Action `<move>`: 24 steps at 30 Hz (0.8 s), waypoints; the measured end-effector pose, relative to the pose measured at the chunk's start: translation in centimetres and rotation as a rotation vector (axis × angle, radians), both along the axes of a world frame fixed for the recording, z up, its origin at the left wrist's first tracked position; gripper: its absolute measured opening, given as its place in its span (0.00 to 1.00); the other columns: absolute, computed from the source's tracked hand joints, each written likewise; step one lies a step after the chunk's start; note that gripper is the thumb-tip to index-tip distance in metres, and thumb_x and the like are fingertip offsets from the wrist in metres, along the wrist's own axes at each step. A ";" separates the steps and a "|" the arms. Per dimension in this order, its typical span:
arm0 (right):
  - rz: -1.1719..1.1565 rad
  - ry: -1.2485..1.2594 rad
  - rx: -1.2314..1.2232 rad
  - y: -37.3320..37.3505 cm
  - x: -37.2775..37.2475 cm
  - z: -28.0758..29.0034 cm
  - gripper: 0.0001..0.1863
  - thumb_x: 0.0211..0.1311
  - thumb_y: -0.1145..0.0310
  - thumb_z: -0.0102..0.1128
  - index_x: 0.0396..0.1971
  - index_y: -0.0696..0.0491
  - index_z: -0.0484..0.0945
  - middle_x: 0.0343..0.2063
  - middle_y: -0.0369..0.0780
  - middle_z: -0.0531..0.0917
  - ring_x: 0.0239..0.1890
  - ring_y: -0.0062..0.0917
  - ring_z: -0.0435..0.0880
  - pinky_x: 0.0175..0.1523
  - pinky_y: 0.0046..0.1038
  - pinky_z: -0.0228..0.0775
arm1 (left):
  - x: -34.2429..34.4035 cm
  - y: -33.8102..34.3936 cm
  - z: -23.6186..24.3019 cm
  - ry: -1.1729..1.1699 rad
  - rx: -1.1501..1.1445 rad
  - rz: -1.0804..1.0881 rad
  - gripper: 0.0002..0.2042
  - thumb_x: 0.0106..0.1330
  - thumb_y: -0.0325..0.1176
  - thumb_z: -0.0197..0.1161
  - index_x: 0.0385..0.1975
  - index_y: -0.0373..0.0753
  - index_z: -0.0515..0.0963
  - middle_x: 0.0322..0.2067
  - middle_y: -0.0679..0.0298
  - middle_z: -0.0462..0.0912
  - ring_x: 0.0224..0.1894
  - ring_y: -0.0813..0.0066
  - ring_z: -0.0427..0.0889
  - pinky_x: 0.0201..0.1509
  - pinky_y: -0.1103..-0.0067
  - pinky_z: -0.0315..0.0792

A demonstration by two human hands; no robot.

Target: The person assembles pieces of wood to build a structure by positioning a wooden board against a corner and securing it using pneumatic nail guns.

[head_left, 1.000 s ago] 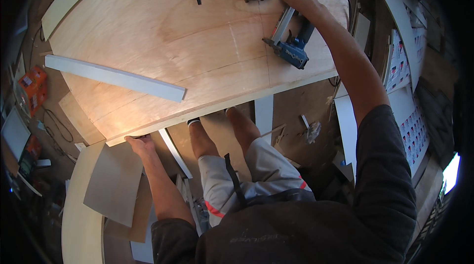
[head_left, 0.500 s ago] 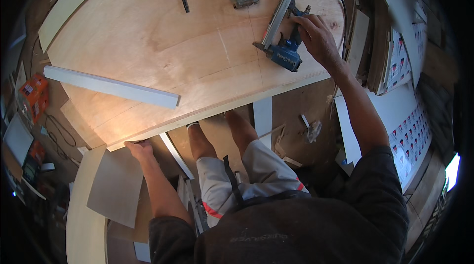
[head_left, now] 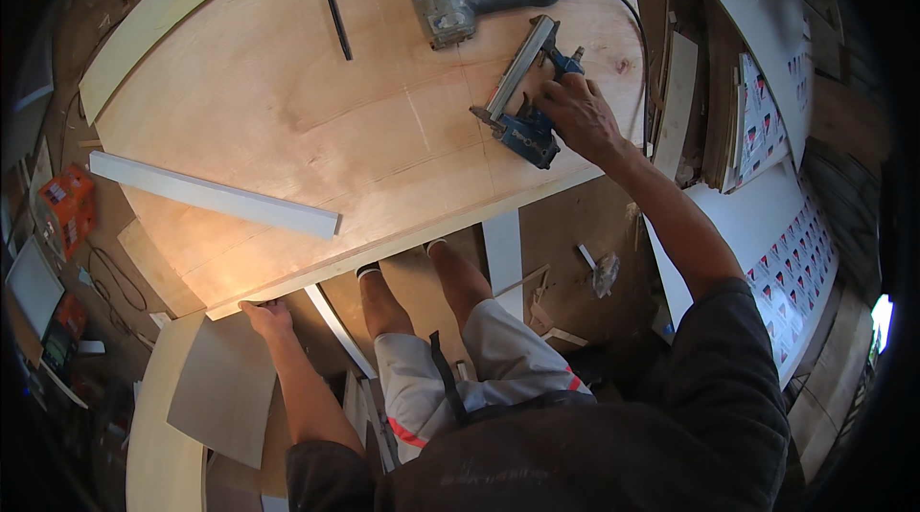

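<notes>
My right hand (head_left: 582, 119) is closed around the handle of a blue pneumatic nail gun (head_left: 528, 136), which lies on its side on a large plywood panel (head_left: 374, 143). Its silver magazine points away from me, up and to the right. With my left hand (head_left: 268, 318) I grip the near left edge of the panel, where a pale wooden strip runs along the rim; some of the fingers are hidden by it. Farther off on the panel rests a bigger grey nail gun (head_left: 444, 6) with a hose attached.
A white-faced wooden strip (head_left: 216, 194) lies across the panel's left side. A dark thin rod (head_left: 336, 16) lies farther back. The black air hose (head_left: 640, 23) curves along the right edge. Sheet stacks (head_left: 738, 253) lean at right; an orange box (head_left: 65, 208) sits at left. Curved boards (head_left: 158, 416) stand below left.
My right hand has come down and left onto the blue nail gun's handle and closed around it. The view has shifted slightly. My left hand stays at the panel's edge.
</notes>
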State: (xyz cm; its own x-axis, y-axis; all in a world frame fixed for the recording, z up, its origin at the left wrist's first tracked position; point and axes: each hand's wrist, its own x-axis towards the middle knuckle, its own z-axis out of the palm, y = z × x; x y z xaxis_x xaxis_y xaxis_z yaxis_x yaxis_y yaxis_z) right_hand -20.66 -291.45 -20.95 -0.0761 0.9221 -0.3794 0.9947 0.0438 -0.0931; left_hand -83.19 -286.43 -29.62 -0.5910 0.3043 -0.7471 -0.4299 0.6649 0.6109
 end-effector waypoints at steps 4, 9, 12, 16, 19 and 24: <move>-0.112 0.091 -0.091 -3.5 -2.3 0.9 0.19 0.44 0.65 0.71 0.39 0.47 0.78 0.39 0.33 0.75 0.49 0.32 0.70 0.56 0.35 0.64 | 0.7 -0.1 0.7 -0.008 -0.027 -0.041 0.29 0.76 0.55 0.38 0.63 0.36 0.59 0.61 0.54 0.65 0.59 0.58 0.69 0.66 0.61 0.64; -0.266 0.134 -0.108 -4.8 -4.5 -0.4 0.26 0.43 0.64 0.73 0.46 0.49 0.77 0.42 0.36 0.75 0.51 0.36 0.70 0.57 0.37 0.64 | -1.8 -1.1 0.4 -0.079 -0.058 -0.101 0.31 0.74 0.57 0.40 0.64 0.36 0.58 0.61 0.53 0.64 0.59 0.57 0.69 0.65 0.61 0.65; -0.306 0.138 -0.098 -5.2 -4.7 -0.6 0.25 0.46 0.64 0.72 0.47 0.50 0.76 0.43 0.38 0.75 0.51 0.37 0.70 0.57 0.38 0.64 | 0.0 -1.8 1.3 -0.131 -0.065 -0.174 0.32 0.73 0.59 0.41 0.62 0.36 0.60 0.58 0.54 0.67 0.56 0.58 0.71 0.63 0.61 0.67; -0.388 0.364 -0.152 -4.6 -2.6 0.4 0.22 0.52 0.65 0.68 0.48 0.52 0.76 0.45 0.40 0.76 0.50 0.37 0.75 0.54 0.37 0.69 | 2.0 -2.7 2.1 -0.201 -0.093 -0.234 0.33 0.71 0.63 0.42 0.58 0.37 0.63 0.52 0.55 0.71 0.50 0.61 0.73 0.58 0.63 0.70; -0.599 0.533 -0.205 -1.9 -1.1 2.0 0.20 0.60 0.65 0.63 0.51 0.55 0.75 0.46 0.44 0.77 0.44 0.37 0.81 0.49 0.35 0.73 | 3.4 -3.4 2.6 -0.212 -0.113 -0.244 0.34 0.70 0.65 0.41 0.56 0.37 0.64 0.49 0.56 0.72 0.47 0.62 0.73 0.55 0.64 0.71; -0.643 0.374 0.150 3.1 4.1 1.3 0.20 0.63 0.66 0.59 0.55 0.52 0.73 0.47 0.45 0.77 0.45 0.37 0.80 0.50 0.36 0.73 | 6.5 -4.7 3.9 -0.242 -0.182 -0.292 0.36 0.70 0.66 0.39 0.56 0.35 0.63 0.46 0.53 0.74 0.47 0.61 0.76 0.53 0.64 0.72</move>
